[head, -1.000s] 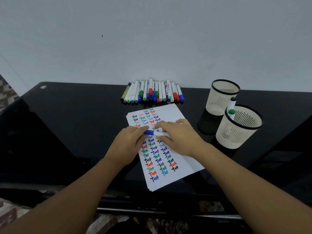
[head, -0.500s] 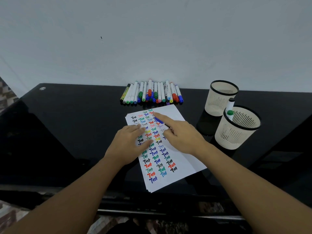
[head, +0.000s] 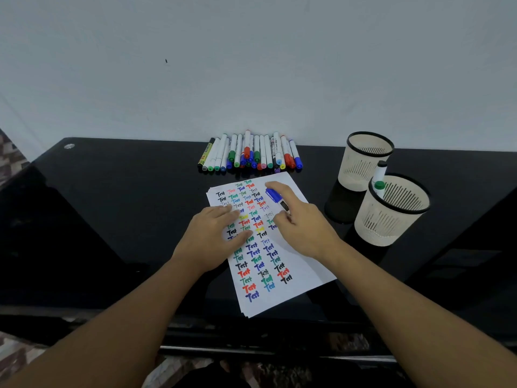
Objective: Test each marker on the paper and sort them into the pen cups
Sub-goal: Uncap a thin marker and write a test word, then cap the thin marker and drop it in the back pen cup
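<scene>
A white sheet of paper (head: pixel 306 266) covered with coloured "Test" words lies on the black table. My left hand (head: pixel 212 233) presses flat on its left part. My right hand (head: pixel 302 222) holds a white marker with a blue cap (head: pixel 275 198) just above the sheet's upper right, cap pointing up-left. Several loose markers (head: pixel 251 154) lie in a row behind the paper. To the right are two cream pen cups: the far cup (head: pixel 363 166) looks empty, and the near cup (head: pixel 391 222) holds a green-capped marker (head: pixel 379 187) and a black-capped one (head: pixel 381 168).
The glossy black table (head: pixel 126 205) reaches back to a pale wall. Its front edge runs below the paper, with patterned floor visible beneath at the left. The cups stand close together near the right side.
One second ago both hands held the blue marker together over the paper. My left hand has since let go and lies flat on the sheet, while my right hand has carried the capped marker up and right.
</scene>
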A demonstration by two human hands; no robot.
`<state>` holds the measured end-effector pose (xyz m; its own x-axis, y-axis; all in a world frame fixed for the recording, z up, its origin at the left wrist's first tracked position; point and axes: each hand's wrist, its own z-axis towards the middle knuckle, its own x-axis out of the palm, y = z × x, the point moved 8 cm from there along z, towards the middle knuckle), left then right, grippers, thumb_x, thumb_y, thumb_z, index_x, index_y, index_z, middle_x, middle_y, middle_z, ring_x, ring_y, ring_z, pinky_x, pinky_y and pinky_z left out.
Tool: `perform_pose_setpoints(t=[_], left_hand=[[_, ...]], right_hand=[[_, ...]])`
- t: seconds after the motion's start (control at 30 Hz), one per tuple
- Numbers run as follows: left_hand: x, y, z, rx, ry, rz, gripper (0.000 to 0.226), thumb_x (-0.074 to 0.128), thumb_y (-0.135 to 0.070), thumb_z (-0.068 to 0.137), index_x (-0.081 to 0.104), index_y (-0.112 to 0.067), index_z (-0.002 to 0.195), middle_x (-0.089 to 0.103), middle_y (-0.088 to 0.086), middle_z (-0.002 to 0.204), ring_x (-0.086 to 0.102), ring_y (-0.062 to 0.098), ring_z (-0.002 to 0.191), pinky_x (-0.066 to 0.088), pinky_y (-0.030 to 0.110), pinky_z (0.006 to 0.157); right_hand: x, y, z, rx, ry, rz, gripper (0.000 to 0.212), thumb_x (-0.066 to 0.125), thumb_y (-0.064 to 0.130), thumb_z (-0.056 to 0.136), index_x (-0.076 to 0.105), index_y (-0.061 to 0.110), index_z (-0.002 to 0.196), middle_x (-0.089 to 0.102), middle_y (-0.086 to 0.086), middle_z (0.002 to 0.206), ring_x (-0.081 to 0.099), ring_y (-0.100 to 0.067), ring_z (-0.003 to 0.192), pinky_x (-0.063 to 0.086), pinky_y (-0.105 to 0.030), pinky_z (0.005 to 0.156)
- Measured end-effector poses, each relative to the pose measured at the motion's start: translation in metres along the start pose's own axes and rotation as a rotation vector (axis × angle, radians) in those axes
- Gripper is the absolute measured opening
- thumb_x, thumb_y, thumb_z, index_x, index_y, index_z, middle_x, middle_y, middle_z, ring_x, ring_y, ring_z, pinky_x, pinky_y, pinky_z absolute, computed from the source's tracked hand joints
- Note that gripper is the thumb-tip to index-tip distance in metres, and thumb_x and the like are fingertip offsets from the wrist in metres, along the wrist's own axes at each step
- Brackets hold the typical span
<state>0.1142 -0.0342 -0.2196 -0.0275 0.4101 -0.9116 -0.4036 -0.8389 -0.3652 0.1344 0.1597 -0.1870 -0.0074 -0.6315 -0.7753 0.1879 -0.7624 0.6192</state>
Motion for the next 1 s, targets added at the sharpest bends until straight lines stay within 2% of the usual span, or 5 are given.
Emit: perform_pose_setpoints(t=[0.23,0.37,0.53,0.63,1.0], left_hand=[[-0.002,0.000,-0.003,0.000,0.021,-0.037,0.091,0.035,-0.089,0.081,0.045,-0.032,0.152,0.039,-0.001,0.160,0.030,0.016,0.148,0.025,0.043,0.122],[0.006,-0.005,-0.004,-0.023,0.179,0.008,0.099,0.022,-0.097,0.075,0.008,-0.047,0.160,0.000,-0.004,0.170,-0.003,0.017,0.157,0.005,0.047,0.127],[0.025,-0.014,-0.015,0.016,0.351,0.126,0.105,0.020,-0.099,0.076,-0.013,-0.043,0.158,-0.020,-0.007,0.168,-0.020,0.013,0.153,-0.005,0.044,0.126],[0.031,-0.014,-0.023,0.030,0.357,0.221,0.106,0.009,-0.100,0.075,-0.012,-0.039,0.160,-0.021,-0.008,0.167,-0.022,0.011,0.153,-0.008,0.043,0.126],[0.031,-0.015,-0.020,0.037,0.318,0.210,0.106,0.011,-0.101,0.075,-0.005,-0.040,0.161,-0.015,-0.010,0.168,-0.016,0.010,0.154,-0.003,0.041,0.127]], right_hand=[[0.001,-0.002,-0.006,0.081,0.078,0.179,0.036,0.039,0.024,0.109,0.053,0.041,0.136,0.067,0.004,0.112,0.066,-0.019,0.098,0.055,-0.037,0.082],[0.000,-0.006,-0.014,0.146,0.108,0.323,0.046,0.061,0.013,0.100,0.042,0.040,0.132,0.066,0.007,0.112,0.069,-0.012,0.096,0.057,-0.038,0.092],[-0.012,-0.010,-0.025,0.167,0.020,0.413,0.007,0.054,0.036,0.108,0.053,0.030,0.111,0.067,0.000,0.083,0.065,-0.010,0.070,0.057,-0.034,0.075],[-0.015,-0.013,-0.031,0.213,-0.017,0.305,0.036,0.044,0.056,0.106,0.064,0.029,0.118,0.066,0.001,0.090,0.057,-0.009,0.079,0.052,-0.034,0.077],[-0.059,-0.015,-0.064,0.131,-0.159,0.029,0.022,0.054,0.041,0.106,0.058,0.020,0.111,0.062,0.005,0.077,0.058,-0.012,0.068,0.047,-0.028,0.064]])
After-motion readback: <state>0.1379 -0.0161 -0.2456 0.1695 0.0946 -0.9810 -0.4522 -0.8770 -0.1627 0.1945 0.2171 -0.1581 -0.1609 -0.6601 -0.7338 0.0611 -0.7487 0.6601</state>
